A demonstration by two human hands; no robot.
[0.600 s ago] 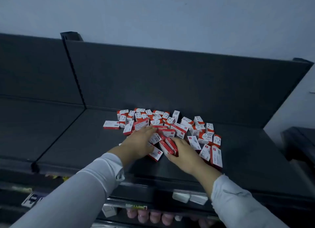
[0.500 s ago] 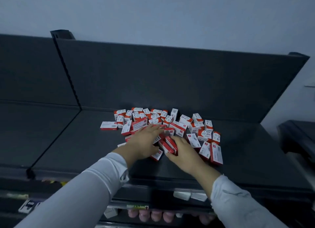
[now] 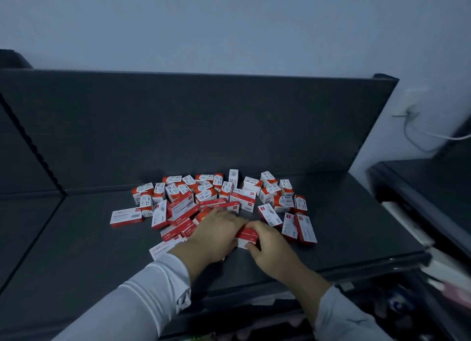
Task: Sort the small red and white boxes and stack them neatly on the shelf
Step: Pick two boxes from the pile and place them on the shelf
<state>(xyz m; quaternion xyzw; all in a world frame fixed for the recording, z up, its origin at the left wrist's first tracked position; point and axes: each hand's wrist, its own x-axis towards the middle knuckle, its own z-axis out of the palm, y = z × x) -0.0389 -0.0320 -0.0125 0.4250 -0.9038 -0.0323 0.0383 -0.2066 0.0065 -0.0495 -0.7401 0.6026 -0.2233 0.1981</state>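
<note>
I see the left hand [image 3: 216, 235] has slid in vs a moment ago, both hands now pinching one red box [image 3: 247, 235] w/ right hand [image 3: 270, 243], fingers curled shut on it, front of the loose pile [image 3: 216, 200] on the shelf [image 3: 356, 226] — sorting's barely begun.

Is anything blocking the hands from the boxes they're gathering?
Nothing visible does. The left hand and right hand already touch the small stack of boxes at the front of the pile.
</note>
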